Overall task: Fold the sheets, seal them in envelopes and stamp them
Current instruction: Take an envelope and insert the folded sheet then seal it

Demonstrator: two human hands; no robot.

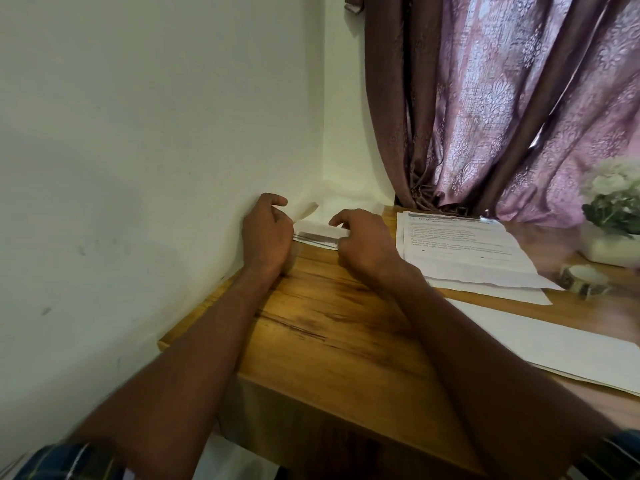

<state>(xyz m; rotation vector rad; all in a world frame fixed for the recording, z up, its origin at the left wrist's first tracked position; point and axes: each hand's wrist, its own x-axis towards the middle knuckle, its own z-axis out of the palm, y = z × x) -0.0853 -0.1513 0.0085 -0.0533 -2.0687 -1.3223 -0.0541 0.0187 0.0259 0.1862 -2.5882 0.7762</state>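
Note:
A stack of white envelopes [317, 235] lies in the far left corner of the wooden table [339, 327], against the wall. My left hand [266, 233] is at the stack's left end, fingers curled, lifting the top envelope's flap [308, 211]. My right hand [363, 244] is at the stack's right end with thumb and fingers pinching its edge. A pile of printed sheets [460, 247] lies to the right of my right hand. A long white sheet or envelope [554, 344] lies nearer, at the right edge.
A white wall runs along the table's left side. A purple patterned curtain [502, 109] hangs behind the table. A white pot with a green plant [613, 216] stands at the far right, with a small round wooden piece [585, 280] in front of it.

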